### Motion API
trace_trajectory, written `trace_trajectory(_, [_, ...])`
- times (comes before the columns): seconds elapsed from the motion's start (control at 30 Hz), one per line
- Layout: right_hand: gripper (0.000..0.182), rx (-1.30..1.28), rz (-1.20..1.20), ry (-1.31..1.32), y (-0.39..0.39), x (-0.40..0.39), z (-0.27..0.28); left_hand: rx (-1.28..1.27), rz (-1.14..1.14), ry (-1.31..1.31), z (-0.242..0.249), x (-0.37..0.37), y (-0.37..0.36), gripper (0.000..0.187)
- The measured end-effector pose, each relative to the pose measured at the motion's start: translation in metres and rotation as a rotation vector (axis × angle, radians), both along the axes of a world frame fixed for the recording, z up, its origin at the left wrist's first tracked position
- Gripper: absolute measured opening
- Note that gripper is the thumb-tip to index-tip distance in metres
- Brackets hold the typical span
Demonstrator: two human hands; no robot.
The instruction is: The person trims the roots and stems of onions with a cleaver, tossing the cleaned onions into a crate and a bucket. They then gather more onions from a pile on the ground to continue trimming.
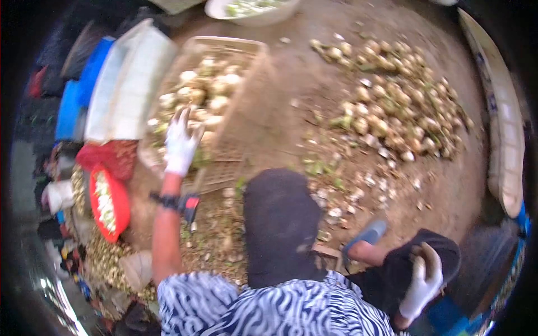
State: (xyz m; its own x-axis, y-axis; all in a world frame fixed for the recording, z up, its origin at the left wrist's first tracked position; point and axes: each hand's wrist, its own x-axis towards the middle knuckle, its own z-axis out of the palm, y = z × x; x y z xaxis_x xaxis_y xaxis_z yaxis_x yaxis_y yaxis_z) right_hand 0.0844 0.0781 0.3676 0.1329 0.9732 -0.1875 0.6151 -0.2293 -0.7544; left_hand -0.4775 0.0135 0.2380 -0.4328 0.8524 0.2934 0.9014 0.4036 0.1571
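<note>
My left hand [182,143], in a white glove, reaches over the near left side of a plastic crate [238,134]. Its fingers are outstretched over pale round bulbs [204,92] that fill the crate, fingertips right at several of them. A dark band with a red-edged device is on that wrist. My right hand [423,283], also gloved in white, rests by my right knee with its fingers curled in; I cannot tell what is in it.
A large heap of bulbs [398,106] lies on the dirt floor at right, with scattered peelings [336,204] nearer me. To the left stand a red basin [109,204] of pale pieces and a white bin [131,78]. A white basin [255,14] is at the back.
</note>
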Motion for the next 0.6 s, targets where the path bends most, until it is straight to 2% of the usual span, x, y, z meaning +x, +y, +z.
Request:
trace_trajectory(0.07, [0.021, -0.072, 0.131, -0.011, 0.021, -0.006, -0.012, -0.363, -0.196, 0.265, 0.001, 0.049, -0.005, 0.058])
trace_trajectory(0.13, [0.018, -0.192, 0.251, 0.048, 0.042, -0.015, -0.022, -0.641, -0.114, 0.091, -0.008, 0.048, -0.009, 0.056])
trace_trajectory(0.2, [0.018, -0.278, 0.317, 0.074, 0.063, -0.017, -0.037, -0.528, -0.259, 0.283, -0.005, 0.047, -0.010, 0.055])
trace_trajectory(0.27, [0.019, -0.351, 0.260, 0.126, 0.078, -0.014, -0.057, -0.528, -0.220, 0.345, -0.007, 0.051, -0.019, 0.055])
trace_trajectory(0.33, [0.021, -0.440, 0.187, 0.152, 0.095, -0.014, -0.071, -0.439, 0.023, 0.244, -0.032, 0.041, -0.051, 0.052])
trace_trajectory(0.4, [0.023, -0.490, 0.143, 0.129, 0.109, -0.012, -0.083, 0.367, 0.274, -0.302, -0.063, 0.028, -0.069, 0.052])
trace_trajectory(0.47, [0.024, -0.572, 0.147, 0.086, 0.131, -0.019, -0.084, -0.001, 0.321, 0.224, -0.037, 0.039, -0.044, 0.046])
trace_trajectory(0.5, [0.023, -0.590, 0.185, 0.097, 0.140, -0.020, -0.087, 0.281, 0.437, -0.068, -0.061, 0.024, -0.064, 0.046])
trace_trajectory(0.53, [0.023, -0.594, 0.184, 0.096, 0.151, -0.025, -0.087, 0.277, 0.437, -0.068, -0.066, 0.017, -0.076, 0.046])
trace_trajectory(0.6, [0.021, -0.616, 0.200, 0.085, 0.168, -0.037, -0.084, -0.046, 0.581, -0.129, -0.060, 0.009, -0.096, 0.048])
